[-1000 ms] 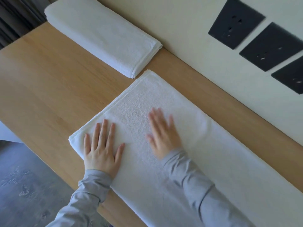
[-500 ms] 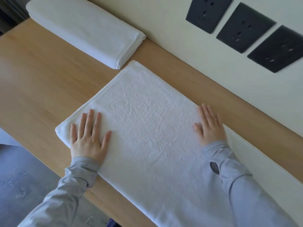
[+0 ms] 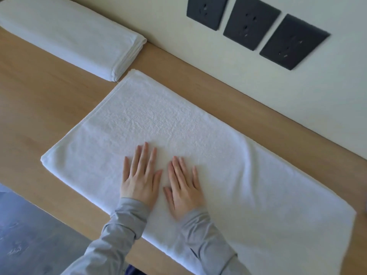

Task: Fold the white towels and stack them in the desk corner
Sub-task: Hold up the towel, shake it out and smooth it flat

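Note:
A long white towel [image 3: 178, 124], folded lengthwise, lies flat across the wooden desk [image 3: 39, 108]. My left hand [image 3: 140, 176] and my right hand [image 3: 183, 188] press side by side on its near middle, palms down, fingers straight. A second white towel [image 3: 67, 36], folded into a thick narrow block, lies at the far left against the wall, its end almost touching the flat towel's far corner.
Three black wall sockets [image 3: 252, 22] sit on the cream wall [image 3: 218, 62] behind the desk. The desk's front edge runs diagonally at lower left, with grey floor [image 3: 29, 235] beyond it. Bare wood shows to the left of the flat towel.
My hands were spread apart on the towel half a second ago; both have slid back together at the middle. The view has shifted to the right along the towel.

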